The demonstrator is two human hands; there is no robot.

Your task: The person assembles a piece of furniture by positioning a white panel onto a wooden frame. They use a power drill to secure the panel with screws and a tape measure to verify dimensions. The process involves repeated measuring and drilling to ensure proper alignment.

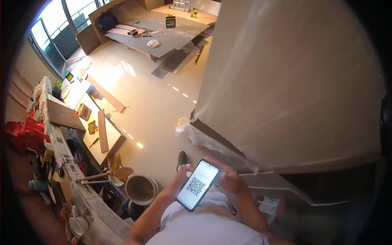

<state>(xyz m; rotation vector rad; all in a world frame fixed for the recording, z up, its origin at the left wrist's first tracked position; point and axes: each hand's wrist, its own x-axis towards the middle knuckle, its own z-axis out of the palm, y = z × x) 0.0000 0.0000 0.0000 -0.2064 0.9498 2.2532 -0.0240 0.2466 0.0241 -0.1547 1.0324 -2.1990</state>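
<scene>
A smartphone (190,199) in a dark case is held upright in front of my body, its lit screen showing a square black-and-white code. My right hand (229,178) grips the phone along its upper right edge, with fingers reaching behind the top. On the opposite side, my left hand (178,179) is closed against the phone's left edge; its fingertips are partly hidden. My shirt lies just below the phone, and one shoe (181,158) shows on the floor beyond it.
A bucket (141,189) stands to my left. Beyond it, a cluttered bench (97,154) carries a jug (84,111) and wood strips. A large board-like surface (286,94) with loose plastic wrap (204,139) fills the right. A low platform (179,34) with tools lies at the back.
</scene>
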